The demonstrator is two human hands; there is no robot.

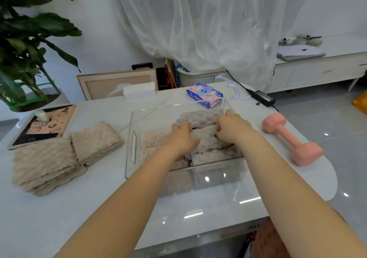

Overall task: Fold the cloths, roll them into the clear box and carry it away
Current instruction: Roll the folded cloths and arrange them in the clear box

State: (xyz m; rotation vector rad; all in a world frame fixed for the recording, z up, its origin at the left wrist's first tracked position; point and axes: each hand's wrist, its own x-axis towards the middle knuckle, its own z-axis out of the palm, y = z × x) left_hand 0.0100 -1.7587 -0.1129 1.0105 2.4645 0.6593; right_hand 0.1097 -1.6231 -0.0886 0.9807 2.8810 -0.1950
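A clear box [132, 138] stands on the white table [99, 198] in front of me. Several rolled beige cloths lie inside it. Both my hands are down in the box on one rolled cloth [206, 138] in the middle. My left hand [183, 136] grips its left end with curled fingers. My right hand [231, 126] grips its right end, fingers curled over the top. Another roll [200, 116] lies behind it and one [155, 136] to its left. A stack of flat beige cloths [45, 162] and a folded one [97, 140] lie left of the box.
A pink dumbbell [292, 138] lies right of the box. Behind the box are a pack of wipes [205, 95], a white tissue box [139, 91] and a black power adapter [262, 97]. A picture board [43, 126] and a potted plant [23, 49] are at the left.
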